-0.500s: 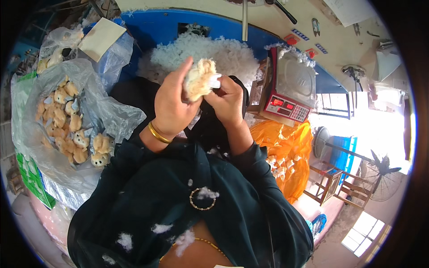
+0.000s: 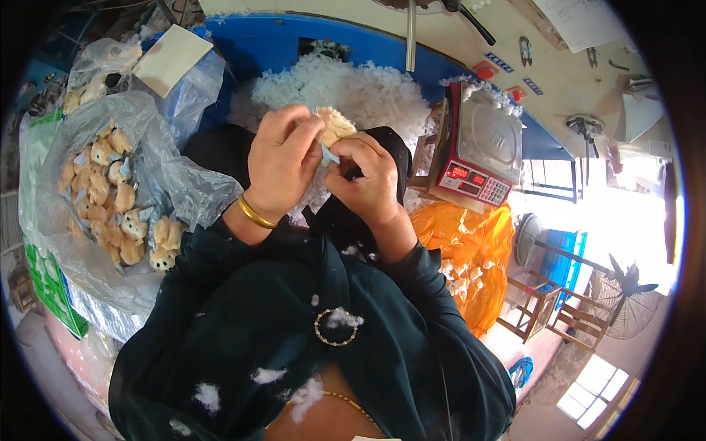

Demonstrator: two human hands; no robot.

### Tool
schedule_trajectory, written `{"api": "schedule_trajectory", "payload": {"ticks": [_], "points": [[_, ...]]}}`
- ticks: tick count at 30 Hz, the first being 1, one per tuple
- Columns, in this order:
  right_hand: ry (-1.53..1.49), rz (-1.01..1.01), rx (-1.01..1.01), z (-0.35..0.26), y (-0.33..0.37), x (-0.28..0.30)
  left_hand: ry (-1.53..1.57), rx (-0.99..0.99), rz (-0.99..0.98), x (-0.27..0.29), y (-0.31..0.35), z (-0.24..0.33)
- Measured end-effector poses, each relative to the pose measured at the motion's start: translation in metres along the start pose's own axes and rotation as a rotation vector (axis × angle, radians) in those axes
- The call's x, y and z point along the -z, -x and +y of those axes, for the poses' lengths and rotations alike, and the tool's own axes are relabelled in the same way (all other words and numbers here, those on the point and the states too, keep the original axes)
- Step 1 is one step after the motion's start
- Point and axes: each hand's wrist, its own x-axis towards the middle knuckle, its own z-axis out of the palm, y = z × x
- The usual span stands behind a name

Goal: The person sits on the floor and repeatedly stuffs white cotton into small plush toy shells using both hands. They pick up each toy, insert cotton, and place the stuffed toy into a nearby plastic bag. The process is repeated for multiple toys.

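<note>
A small tan plush toy (image 2: pixel 334 126) is held between my two hands, above my lap and in front of the white stuffing. My left hand (image 2: pixel 282 163) grips it from the left, its thumb and fingers closed on the fabric. With bent fingers, my right hand (image 2: pixel 368 175) pinches its lower right side. A pale blue-grey tab of fabric (image 2: pixel 329 154) shows between the two hands. Fingers cover much of the toy. Beyond it lies a heap of white fibre stuffing (image 2: pixel 353 92) in a blue bin (image 2: pixel 250 37).
Left of me, a clear plastic bag (image 2: pixel 198 191) holds several similar tan plush toys (image 2: pixel 99 187). A red digital scale (image 2: pixel 474 180) stands at the right, above an orange bag (image 2: pixel 485 242) with small white-and-orange pieces. Snips (image 2: pixel 525 51) lie on the far table (image 2: pixel 507 22).
The toy has turned, so its tan side and blue-grey tab show instead of the white part. My left fingers have curled over it, and my right hand has shifted slightly left.
</note>
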Motion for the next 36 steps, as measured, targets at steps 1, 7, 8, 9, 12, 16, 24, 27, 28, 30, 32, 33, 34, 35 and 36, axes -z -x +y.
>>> {"api": "schedule_trajectory", "payload": {"ticks": [1,7,8,9,12,16,24,27,28,30,32,33,34,35,36], "points": [[0.02,-0.007,0.026,0.002,0.001,0.002,0.012,-0.035,-0.032,0.001,0.001,-0.002],[0.127,0.004,0.204,0.006,0.003,0.012,0.183,0.16,-0.197,-0.001,0.004,-0.007],[0.152,0.014,0.239,0.007,0.002,0.016,0.269,0.272,-0.21,-0.001,0.005,-0.006],[0.178,0.027,0.275,0.008,0.002,0.017,0.354,0.381,-0.223,0.0,0.005,-0.005],[0.136,0.132,0.153,0.018,0.012,0.014,0.742,0.724,-0.257,-0.008,0.016,-0.014],[-0.079,0.229,-0.181,0.031,0.024,0.003,1.322,1.215,-0.338,-0.01,0.019,-0.007],[-0.272,0.153,-0.401,0.046,0.023,0.009,1.354,1.111,-0.631,0.003,0.029,-0.016],[0.158,0.001,-0.04,0.022,0.001,0.03,1.174,0.89,-0.55,0.007,0.015,-0.021],[0.147,0.016,-0.018,0.016,-0.003,0.03,1.081,0.833,-0.519,0.004,0.016,-0.022],[0.126,0.048,0.026,0.007,-0.007,0.026,0.895,0.717,-0.46,-0.002,0.014,-0.018],[0.254,-0.044,0.025,0.008,-0.006,0.025,0.657,0.616,-0.484,0.001,0.008,-0.007],[0.219,-0.077,-0.032,0.009,-0.006,0.024,0.542,0.561,-0.49,0.003,0.005,-0.002],[0.184,-0.109,-0.089,0.011,-0.007,0.023,0.522,0.481,-0.486,0.003,0.004,0.002],[0.152,-0.138,-0.138,0.012,-0.007,0.024,0.501,0.402,-0.481,0.004,0.003,0.005],[0.079,-0.125,-0.191,0.012,-0.006,0.023,0.474,0.329,-0.481,0.006,0.004,0.007]]}}
